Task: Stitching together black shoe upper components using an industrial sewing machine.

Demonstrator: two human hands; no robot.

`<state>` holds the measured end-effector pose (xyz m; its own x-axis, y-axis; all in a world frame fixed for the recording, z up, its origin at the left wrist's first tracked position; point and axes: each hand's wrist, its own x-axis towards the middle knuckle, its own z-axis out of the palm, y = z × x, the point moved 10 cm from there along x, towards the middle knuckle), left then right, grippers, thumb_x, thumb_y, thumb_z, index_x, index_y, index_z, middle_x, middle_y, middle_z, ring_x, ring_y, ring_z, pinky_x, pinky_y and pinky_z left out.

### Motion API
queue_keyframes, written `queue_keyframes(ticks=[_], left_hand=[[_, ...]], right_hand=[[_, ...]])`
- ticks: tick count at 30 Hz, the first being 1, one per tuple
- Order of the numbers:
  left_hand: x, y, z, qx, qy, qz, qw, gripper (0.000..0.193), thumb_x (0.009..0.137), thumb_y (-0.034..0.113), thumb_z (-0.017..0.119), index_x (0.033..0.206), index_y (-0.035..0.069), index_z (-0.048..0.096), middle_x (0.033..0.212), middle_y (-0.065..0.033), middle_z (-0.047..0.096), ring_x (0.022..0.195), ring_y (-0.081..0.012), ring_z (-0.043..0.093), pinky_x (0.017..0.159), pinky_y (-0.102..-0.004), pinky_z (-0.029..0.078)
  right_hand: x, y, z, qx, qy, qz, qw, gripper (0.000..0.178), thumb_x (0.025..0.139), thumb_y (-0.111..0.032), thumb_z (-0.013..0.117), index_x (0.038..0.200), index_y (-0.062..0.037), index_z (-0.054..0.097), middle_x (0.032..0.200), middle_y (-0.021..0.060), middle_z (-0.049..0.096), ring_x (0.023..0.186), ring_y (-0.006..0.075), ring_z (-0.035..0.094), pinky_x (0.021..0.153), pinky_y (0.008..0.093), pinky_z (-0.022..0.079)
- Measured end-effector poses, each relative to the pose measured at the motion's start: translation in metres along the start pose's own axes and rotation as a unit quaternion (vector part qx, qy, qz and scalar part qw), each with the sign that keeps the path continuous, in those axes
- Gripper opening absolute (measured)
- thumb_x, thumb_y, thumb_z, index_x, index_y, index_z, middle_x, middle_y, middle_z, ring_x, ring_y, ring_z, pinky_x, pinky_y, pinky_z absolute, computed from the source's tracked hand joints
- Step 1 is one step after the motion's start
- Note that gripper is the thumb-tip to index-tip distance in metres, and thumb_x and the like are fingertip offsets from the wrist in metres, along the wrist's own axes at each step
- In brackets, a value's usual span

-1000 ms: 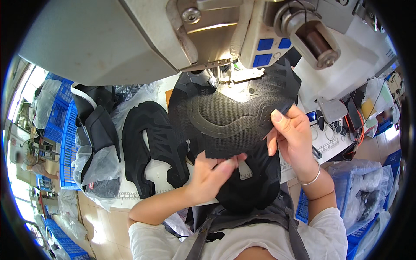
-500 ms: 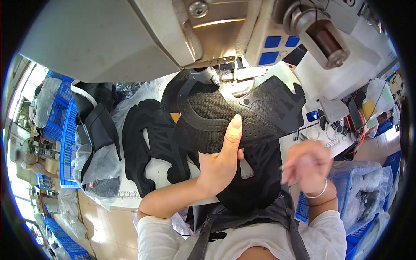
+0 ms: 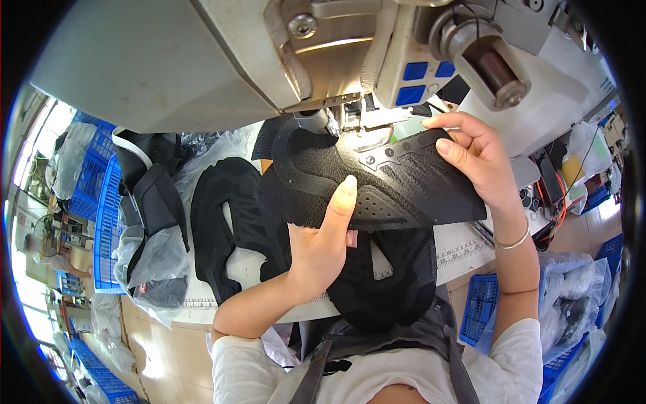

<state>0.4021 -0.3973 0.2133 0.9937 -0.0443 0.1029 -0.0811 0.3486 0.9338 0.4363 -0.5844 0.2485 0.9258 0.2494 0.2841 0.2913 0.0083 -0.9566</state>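
A black textured shoe upper (image 3: 417, 178), with a perforated patch and small eyelets, lies under the lit needle area of a sewing machine (image 3: 336, 74). Its edge nearest me is gripped by my left hand (image 3: 313, 259), thumb on top and the fingers mostly hidden underneath. At the upper's right far edge, my right hand (image 3: 481, 161) pinches the material between thumb and fingers. The metal presser foot (image 3: 371, 139) is close to the upper's far side; whether it presses down, I cannot tell. More black shoe uppers rest nearby, one to the left (image 3: 212, 232) and one toward my lap (image 3: 397, 296).
A brown thread spool (image 3: 494, 67) hangs at the machine's upper right. Blue crates (image 3: 108, 229) with plastic bags and black pieces stand left, and a bagged crate (image 3: 565, 296) stands right. A ruler strip (image 3: 464, 250) runs along the table's near edge.
My right hand has moved up from beside the upper to grip its right far edge. The upper has turned slightly, its right end lower. My left hand has shifted slightly left.
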Motion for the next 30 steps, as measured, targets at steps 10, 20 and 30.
queue_keyframes(ticks=[10, 20, 30], left_hand=[[0.006, 0.002, -0.005, -0.016, 0.000, -0.012, 1.000, 0.009, 0.087, 0.014, 0.055, 0.084, 0.006, 0.053, 0.066, 0.0012, 0.051, 0.045, -0.0050, 0.042, 0.039, -0.0206, 0.036], [0.016, 0.009, -0.003, 0.026, -0.039, 0.007, 0.999, 0.012, 0.087, 0.014, 0.055, 0.080, 0.004, 0.054, 0.062, 0.0003, 0.051, 0.043, -0.0057, 0.042, 0.039, -0.0207, 0.035], [0.023, 0.013, -0.007, 0.037, -0.034, -0.010, 0.999, 0.020, 0.085, 0.016, 0.056, 0.070, 0.003, 0.055, 0.055, 0.0002, 0.049, 0.041, -0.0060, 0.041, 0.039, -0.0219, 0.033]], right_hand=[[0.005, -0.007, -0.002, -0.035, 0.014, -0.043, 0.998, 0.020, 0.086, -0.008, 0.053, 0.104, 0.0006, 0.052, 0.076, 0.0057, 0.062, 0.068, 0.0027, 0.052, 0.059, 0.0169, 0.039], [0.007, -0.003, -0.001, -0.026, 0.010, -0.037, 0.999, 0.020, 0.086, -0.006, 0.052, 0.105, -0.0010, 0.052, 0.069, 0.0017, 0.059, 0.062, -0.0003, 0.044, 0.054, 0.0164, 0.033], [-0.001, -0.002, 0.005, -0.008, 0.028, -0.026, 0.999, 0.021, 0.087, -0.008, 0.052, 0.106, -0.0017, 0.049, 0.073, 0.0042, 0.062, 0.065, 0.0019, 0.050, 0.056, 0.0166, 0.038]])
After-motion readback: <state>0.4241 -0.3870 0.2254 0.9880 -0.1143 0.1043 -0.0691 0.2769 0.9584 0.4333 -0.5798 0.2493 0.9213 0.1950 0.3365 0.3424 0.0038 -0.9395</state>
